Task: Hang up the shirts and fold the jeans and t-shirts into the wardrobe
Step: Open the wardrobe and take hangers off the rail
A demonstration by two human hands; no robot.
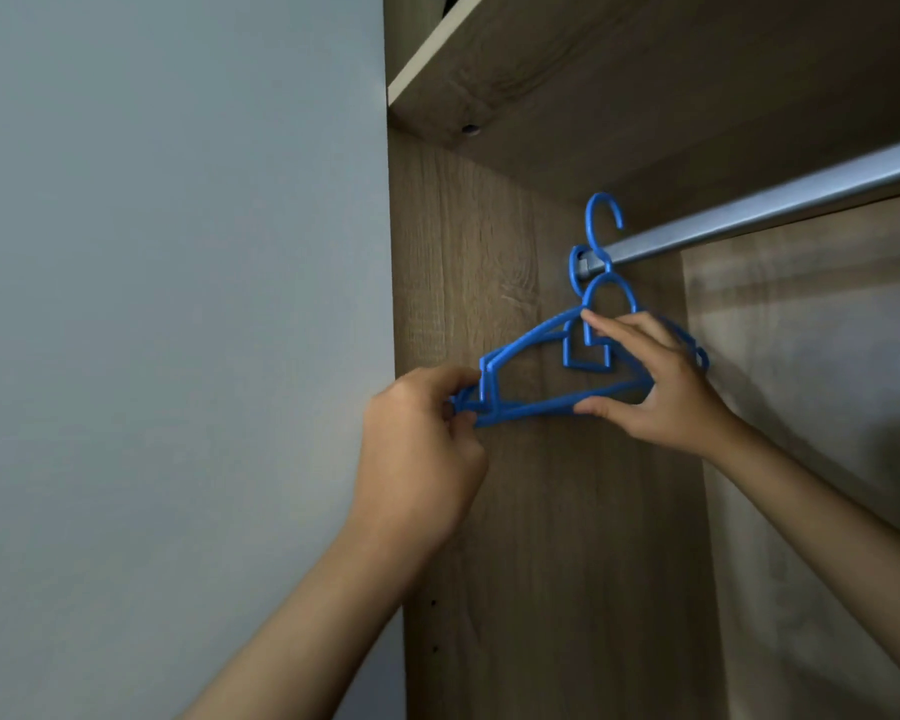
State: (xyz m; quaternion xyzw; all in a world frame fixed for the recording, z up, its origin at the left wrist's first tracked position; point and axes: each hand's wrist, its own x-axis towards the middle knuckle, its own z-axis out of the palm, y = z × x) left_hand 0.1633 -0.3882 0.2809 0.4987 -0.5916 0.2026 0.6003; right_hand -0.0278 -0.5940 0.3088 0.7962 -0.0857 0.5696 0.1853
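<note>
Head view looks up into the wardrobe, where blue plastic hangers sit bunched at the left end of the metal rail, close against the wooden side panel. At least two are there: one hook is looped on the rail, and another hook stands free above it. The left hand pinches the left tips of the hangers between thumb and fingers. The right hand clamps the middle and right part, its fingers over the top near the neck and its thumb under the lower bar. The hands are apart, one at each end. No shirts, jeans or t-shirts show here.

The step looks like separating one hanger from the stack. To do it well, keep the hanger on the rail steady with one hand and draw the free one straight out, minding that the notched shoulders may catch on each other.

Room is tight on the left, with the panel just beside the hanger tips and the shelf above the raised hook. Rightward along the rail and toward the person lies open space, so pulling out that way seems safest.
</note>
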